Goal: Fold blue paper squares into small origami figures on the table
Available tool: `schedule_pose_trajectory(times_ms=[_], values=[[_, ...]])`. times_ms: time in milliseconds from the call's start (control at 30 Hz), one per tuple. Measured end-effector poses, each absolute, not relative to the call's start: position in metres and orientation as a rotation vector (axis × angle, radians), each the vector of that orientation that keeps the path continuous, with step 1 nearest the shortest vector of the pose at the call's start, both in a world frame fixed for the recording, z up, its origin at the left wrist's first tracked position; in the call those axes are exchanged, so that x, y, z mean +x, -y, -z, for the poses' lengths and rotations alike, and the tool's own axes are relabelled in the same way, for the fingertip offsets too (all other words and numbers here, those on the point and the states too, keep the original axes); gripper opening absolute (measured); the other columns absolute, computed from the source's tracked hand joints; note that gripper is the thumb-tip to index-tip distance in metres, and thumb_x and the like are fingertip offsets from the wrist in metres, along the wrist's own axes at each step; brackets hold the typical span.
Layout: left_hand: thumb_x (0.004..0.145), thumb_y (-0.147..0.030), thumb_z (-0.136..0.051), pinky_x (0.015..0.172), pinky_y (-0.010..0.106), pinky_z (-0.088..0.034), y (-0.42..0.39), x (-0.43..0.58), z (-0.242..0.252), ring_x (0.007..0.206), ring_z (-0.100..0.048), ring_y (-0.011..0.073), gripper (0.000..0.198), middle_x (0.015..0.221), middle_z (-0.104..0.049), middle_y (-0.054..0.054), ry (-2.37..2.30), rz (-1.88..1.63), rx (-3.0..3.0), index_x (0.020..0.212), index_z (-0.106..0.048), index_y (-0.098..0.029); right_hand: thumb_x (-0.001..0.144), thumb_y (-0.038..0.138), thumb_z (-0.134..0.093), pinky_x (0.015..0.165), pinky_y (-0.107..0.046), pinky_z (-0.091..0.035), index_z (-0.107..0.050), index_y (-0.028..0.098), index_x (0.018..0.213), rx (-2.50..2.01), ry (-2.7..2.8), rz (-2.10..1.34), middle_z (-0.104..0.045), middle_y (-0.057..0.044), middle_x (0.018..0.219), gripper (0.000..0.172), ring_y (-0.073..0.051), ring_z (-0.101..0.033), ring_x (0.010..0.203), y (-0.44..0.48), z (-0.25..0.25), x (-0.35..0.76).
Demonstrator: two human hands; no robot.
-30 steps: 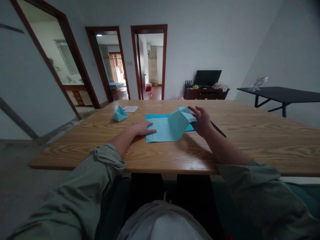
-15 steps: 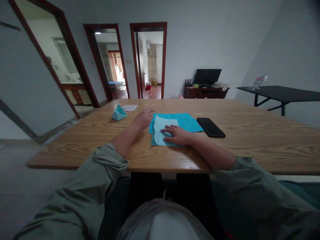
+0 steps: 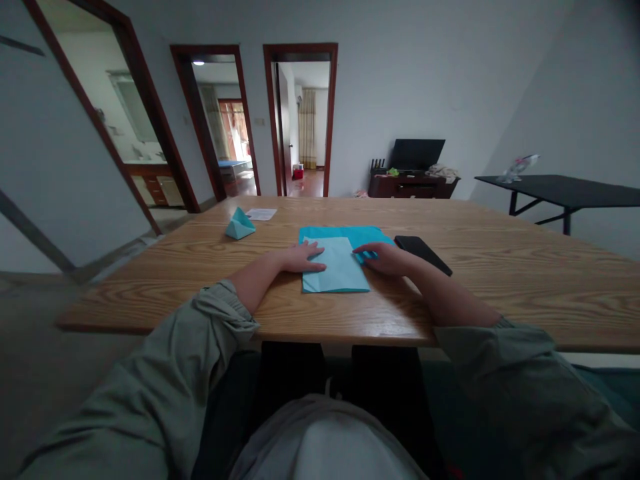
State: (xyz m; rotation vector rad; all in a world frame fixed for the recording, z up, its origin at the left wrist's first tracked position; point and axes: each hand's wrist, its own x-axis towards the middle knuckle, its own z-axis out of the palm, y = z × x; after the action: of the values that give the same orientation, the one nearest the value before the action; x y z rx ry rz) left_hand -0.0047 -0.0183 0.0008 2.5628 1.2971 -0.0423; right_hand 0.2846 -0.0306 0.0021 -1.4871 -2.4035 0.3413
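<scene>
A light blue sheet of paper point(image 3: 336, 270) lies folded on the table, partly over a brighter blue sheet point(image 3: 367, 233) behind it. My left hand point(image 3: 303, 257) rests flat on the folded sheet's left side, fingers spread. At the sheet's right edge is my right hand point(image 3: 384, 259), its fingers bent and the index finger pointing left near the edge. Nothing shows in its grasp. Farther left stands a small folded blue paper shape point(image 3: 240, 225) with a pointed top.
The wooden table point(image 3: 480, 293) spreads wide before me. Just right of my right hand lies a black phone point(image 3: 424, 253), partly covered. A white paper slip point(image 3: 262, 214) lies behind the folded shape. A black table point(image 3: 565, 190) stands at far right.
My left hand has come down onto the folded sheet. My right hand has slid right, from the sheet's middle to its right edge. The light sheet now looks flatter.
</scene>
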Motion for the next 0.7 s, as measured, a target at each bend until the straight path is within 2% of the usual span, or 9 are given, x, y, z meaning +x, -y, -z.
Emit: schedule_pose_trajectory(times_ms=[100,167,333,400,467,500,567,633,700], values=[[0.077,-0.076,-0.034,0.112,0.052,-0.010,0.019,-0.003,-0.002,0.142,-0.005,0.0332,0.087,0.155,-0.008,0.007,-1.306,0.042,2.550,0.148,-0.023,-0.026,0.075,0.030,-0.064,0.095,-0.041,-0.042,-0.057,0.032,0.127,-1.432,2.439,-0.398,-0.063,-0.004,0.120,0.052,-0.027,-0.059,0.106,0.037,-0.005,0.288],[0.078,-0.075,-0.034,0.112,0.052,-0.012,0.019,-0.001,-0.001,0.142,-0.007,0.0327,0.084,0.155,-0.010,0.007,-1.305,0.030,2.548,0.147,-0.023,-0.028,0.075,0.034,-0.065,0.100,-0.041,-0.040,-0.055,0.033,0.129,-1.356,2.473,-0.481,-0.060,-0.002,0.126,0.056,-0.027,-0.056,0.112,0.044,-0.008,0.284],[0.083,-0.072,-0.028,0.111,0.053,-0.012,0.016,0.002,0.003,0.142,-0.010,0.0328,0.077,0.155,-0.013,0.006,-1.338,0.010,2.559,0.147,-0.025,-0.029,0.080,0.038,-0.059,0.109,-0.041,-0.028,-0.054,0.032,0.130,-1.221,2.574,-0.485,-0.044,-0.002,0.143,0.051,-0.026,-0.038,0.132,0.051,-0.010,0.272],[0.083,-0.072,-0.029,0.111,0.054,-0.013,0.015,0.002,0.003,0.142,-0.010,0.0331,0.076,0.155,-0.013,0.006,-1.343,0.002,2.560,0.146,-0.027,-0.029,0.078,0.035,-0.061,0.111,-0.044,-0.023,-0.059,0.031,0.126,-1.262,2.581,-0.422,-0.036,-0.003,0.148,0.048,-0.028,-0.029,0.137,0.049,-0.009,0.270],[0.086,-0.068,-0.029,0.112,0.052,-0.014,0.013,0.000,0.001,0.142,-0.014,0.0315,0.071,0.154,-0.017,0.005,-1.329,-0.022,2.546,0.145,-0.030,-0.029,0.076,0.036,-0.064,0.112,-0.047,-0.020,-0.066,0.030,0.117,-1.311,2.570,-0.391,-0.037,-0.003,0.147,0.042,-0.031,-0.027,0.137,0.047,-0.008,0.269],[0.088,-0.064,-0.028,0.112,0.049,-0.017,0.013,-0.001,-0.001,0.141,-0.019,0.0296,0.066,0.154,-0.021,0.005,-1.313,-0.056,2.530,0.144,-0.033,-0.029,0.076,0.039,-0.064,0.112,-0.047,-0.021,-0.069,0.029,0.111,-1.313,2.559,-0.400,-0.041,-0.004,0.145,0.037,-0.031,-0.030,0.136,0.047,-0.008,0.268],[0.092,-0.054,-0.026,0.111,0.041,-0.025,0.012,-0.004,-0.006,0.135,-0.034,0.0242,0.056,0.149,-0.035,0.002,-1.273,-0.165,2.471,0.138,-0.043,-0.027,0.078,0.049,-0.060,0.106,-0.045,-0.031,-0.073,0.027,0.099,-1.297,2.512,-0.488,-0.056,-0.006,0.130,0.033,-0.030,-0.045,0.124,0.046,-0.007,0.267],[0.094,-0.046,-0.024,0.105,0.035,-0.036,0.011,-0.007,-0.011,0.124,-0.048,0.0205,0.051,0.139,-0.049,0.002,-1.237,-0.298,2.384,0.132,-0.051,-0.024,0.079,0.060,-0.053,0.090,-0.041,-0.044,-0.073,0.024,0.084,-1.356,2.402,-0.609,-0.069,-0.007,0.100,0.042,-0.027,-0.060,0.097,0.045,-0.005,0.266],[0.095,-0.046,-0.019,0.099,0.035,-0.042,0.012,-0.010,-0.014,0.115,-0.055,0.0198,0.054,0.130,-0.058,0.002,-1.236,-0.409,2.312,0.130,-0.053,-0.022,0.078,0.068,-0.048,0.072,-0.037,-0.048,-0.069,0.023,0.070,-1.468,2.258,-0.668,-0.067,-0.005,0.071,0.051,-0.023,-0.061,0.071,0.044,-0.003,0.266]])
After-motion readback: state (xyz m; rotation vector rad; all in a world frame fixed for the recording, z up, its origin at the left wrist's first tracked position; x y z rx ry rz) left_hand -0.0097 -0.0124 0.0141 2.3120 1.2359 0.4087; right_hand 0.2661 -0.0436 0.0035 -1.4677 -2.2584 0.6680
